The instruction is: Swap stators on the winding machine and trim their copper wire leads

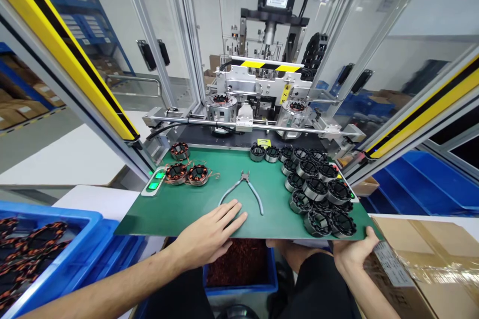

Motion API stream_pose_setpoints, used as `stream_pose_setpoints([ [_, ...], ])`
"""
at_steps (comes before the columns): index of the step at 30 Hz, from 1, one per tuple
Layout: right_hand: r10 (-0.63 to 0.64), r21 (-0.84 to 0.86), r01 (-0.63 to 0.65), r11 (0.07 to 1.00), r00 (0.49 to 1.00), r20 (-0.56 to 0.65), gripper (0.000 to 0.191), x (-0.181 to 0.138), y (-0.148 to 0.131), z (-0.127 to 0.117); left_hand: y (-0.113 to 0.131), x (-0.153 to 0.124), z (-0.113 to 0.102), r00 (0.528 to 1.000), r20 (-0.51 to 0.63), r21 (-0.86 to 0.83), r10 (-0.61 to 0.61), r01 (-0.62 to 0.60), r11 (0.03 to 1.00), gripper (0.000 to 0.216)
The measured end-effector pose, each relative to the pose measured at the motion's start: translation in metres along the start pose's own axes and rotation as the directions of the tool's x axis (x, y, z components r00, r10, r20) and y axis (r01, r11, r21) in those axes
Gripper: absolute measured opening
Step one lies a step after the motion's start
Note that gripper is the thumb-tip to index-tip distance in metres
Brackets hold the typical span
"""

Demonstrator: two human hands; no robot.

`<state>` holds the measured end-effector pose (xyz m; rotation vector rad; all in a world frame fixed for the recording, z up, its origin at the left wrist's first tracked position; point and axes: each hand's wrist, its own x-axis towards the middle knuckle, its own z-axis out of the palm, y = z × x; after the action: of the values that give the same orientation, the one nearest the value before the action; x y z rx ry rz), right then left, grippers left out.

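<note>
Machinery behind the bench, the winding station (258,104), sits just past the green mat (179,204), so a forward lean could bring your arms near it. Stacked black stator cores (318,189) crowd the mat's right edge; your right hand (354,254), fingers curled over that near corner, could jolt one off. Your left hand (213,232) lies flat and released, fingertips just short of the cutters (243,189), whose handles it could knock.

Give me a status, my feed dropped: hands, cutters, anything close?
Left hand flat on green mat, empty. Right hand grips mat's front edge. Cutters lie untouched beyond left fingertips. Black stators crowd the right.
</note>
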<state>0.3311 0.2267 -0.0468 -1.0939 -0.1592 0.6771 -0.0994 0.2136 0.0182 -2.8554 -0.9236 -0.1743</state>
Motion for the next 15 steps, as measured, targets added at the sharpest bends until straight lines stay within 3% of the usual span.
stream_pose_setpoints([
  [15,0.016,-0.021,-0.017,1.0,1.0,-0.013,0.053,-0.006,-0.0037,0.0039,0.0001,-0.0008,-0.0011,1.0,-0.002,0.001,0.002,-0.002,1.0,0.077],
])
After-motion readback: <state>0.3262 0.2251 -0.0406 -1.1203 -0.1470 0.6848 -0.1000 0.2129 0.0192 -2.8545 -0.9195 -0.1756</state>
